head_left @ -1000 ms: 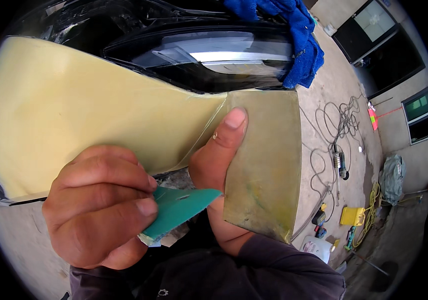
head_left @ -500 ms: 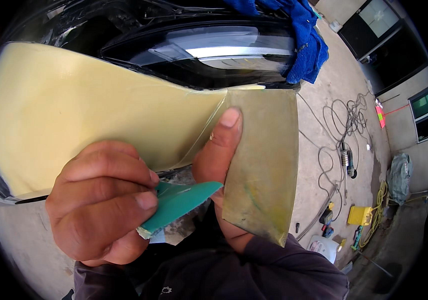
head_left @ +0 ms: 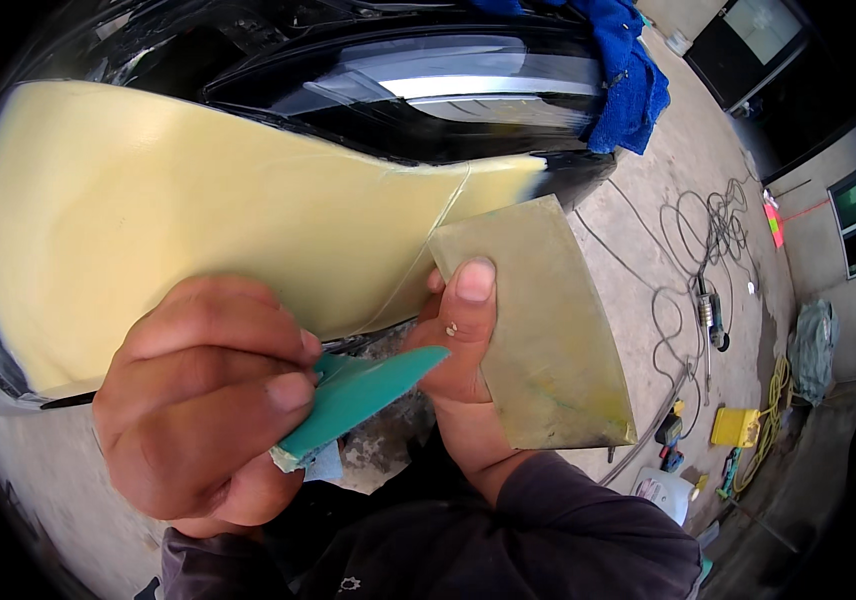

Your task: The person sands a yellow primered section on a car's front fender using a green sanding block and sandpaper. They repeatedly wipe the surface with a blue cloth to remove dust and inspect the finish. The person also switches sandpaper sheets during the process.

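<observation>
My left hand (head_left: pixel 198 400) is closed around a green putty spreader (head_left: pixel 363 395), a thin flexible blade with pale crust along its lower end. To the right, my right hand (head_left: pixel 463 350) grips a tan, flat putty board (head_left: pixel 558 330), its thumb on the face and its other fingers mostly hidden behind. Yellowish smears mark the board's lower part. The spreader's tip reaches toward my right wrist without plainly touching the board. Beyond both hands curves a pale yellow car body panel (head_left: pixel 198 190), crossed by a seam on its right side.
A dark headlight (head_left: pixel 448 90) sits above the panel, with a blue cloth (head_left: pixel 628 85) draped at its right end. On the concrete floor at right lie a coiled dark cable (head_left: pixel 713 235), a power tool (head_left: pixel 713 320), a yellow box (head_left: pixel 736 427) and a white jug (head_left: pixel 663 492).
My right hand has lowered and tilted the board, drawing it away from the panel's right end, which now shows. My left hand with the spreader has barely moved. The view has shifted slightly.
</observation>
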Demonstrator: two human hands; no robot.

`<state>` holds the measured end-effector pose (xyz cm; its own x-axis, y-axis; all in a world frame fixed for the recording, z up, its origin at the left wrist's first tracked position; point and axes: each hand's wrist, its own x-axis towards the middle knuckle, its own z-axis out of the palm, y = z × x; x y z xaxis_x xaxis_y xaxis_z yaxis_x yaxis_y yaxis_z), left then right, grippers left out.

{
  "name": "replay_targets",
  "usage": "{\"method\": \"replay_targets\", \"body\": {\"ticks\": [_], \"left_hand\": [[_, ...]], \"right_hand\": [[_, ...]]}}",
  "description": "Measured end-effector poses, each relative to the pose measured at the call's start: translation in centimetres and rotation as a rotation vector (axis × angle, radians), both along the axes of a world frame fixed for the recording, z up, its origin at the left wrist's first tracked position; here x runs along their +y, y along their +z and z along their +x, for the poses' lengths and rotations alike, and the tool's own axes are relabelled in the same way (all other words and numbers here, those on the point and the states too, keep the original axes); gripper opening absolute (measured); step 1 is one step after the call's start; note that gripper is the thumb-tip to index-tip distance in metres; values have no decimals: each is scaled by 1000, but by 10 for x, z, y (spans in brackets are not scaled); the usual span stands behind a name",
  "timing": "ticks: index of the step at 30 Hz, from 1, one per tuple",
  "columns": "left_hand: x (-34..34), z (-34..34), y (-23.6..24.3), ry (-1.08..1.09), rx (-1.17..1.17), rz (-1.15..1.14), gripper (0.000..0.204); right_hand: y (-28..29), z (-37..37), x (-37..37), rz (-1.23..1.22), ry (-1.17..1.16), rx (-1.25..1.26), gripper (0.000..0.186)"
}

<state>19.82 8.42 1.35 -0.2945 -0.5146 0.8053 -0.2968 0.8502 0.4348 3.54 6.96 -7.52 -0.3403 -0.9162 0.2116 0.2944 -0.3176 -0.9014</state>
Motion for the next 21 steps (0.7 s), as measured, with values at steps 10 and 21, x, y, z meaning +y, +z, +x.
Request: {"method": "replay_targets", "body": {"ticks": [10,21], "left_hand": [[-2,-6,-4,6,58,-4,22],[1,-9,-4,69,11,-2,22]], "right_hand": [[24,-22,-19,-221,-186,118,49],[30,-13,-26,-94,25,273,63]]}}
